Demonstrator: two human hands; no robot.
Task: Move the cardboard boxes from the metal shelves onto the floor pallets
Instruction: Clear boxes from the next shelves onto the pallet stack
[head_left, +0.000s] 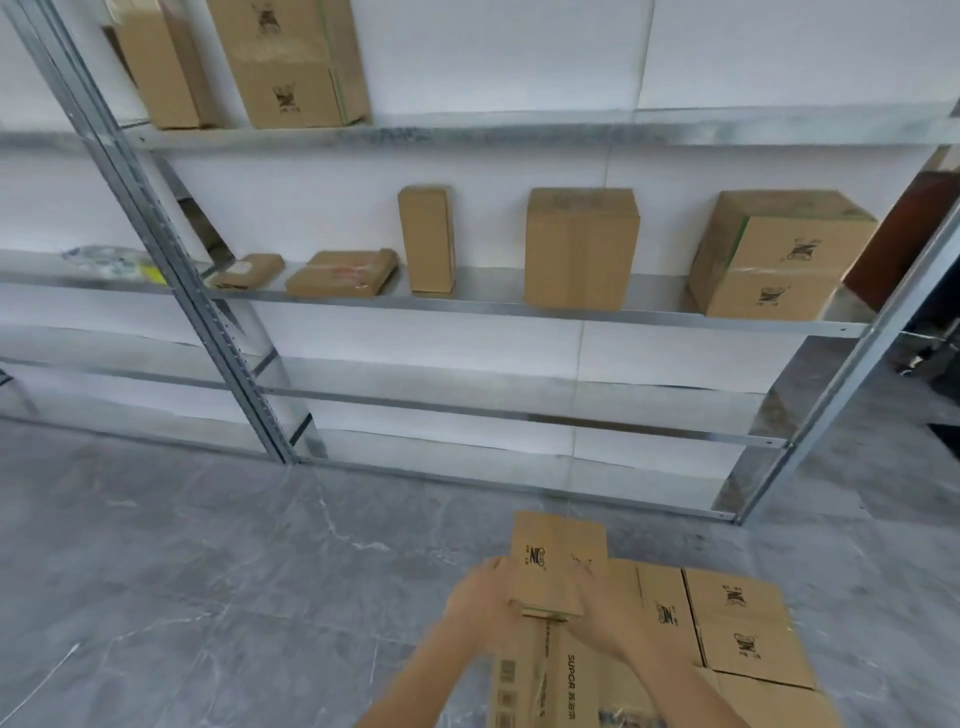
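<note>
Both my hands grip a small cardboard box (558, 558) low in front of me, my left hand (480, 597) on its left side and my right hand (597, 605) on its right. It sits on top of a larger SUPOR box (566, 680) in a stack of boxes (737, 623) on the floor. The pallet beneath is hidden. The metal shelf (493, 306) still carries several boxes: two flat ones (343, 273), a slim upright one (427, 239), a taller one (581, 249) and a big one (774, 254). Two more boxes (291, 62) stand on the top shelf.
A slanted steel upright (171, 249) divides the shelving on the left. The lower shelves (519, 410) hold nothing visible. Grey stone floor (182, 571) spreads to the left. A dark object (930, 353) stands at the right edge beyond the rack.
</note>
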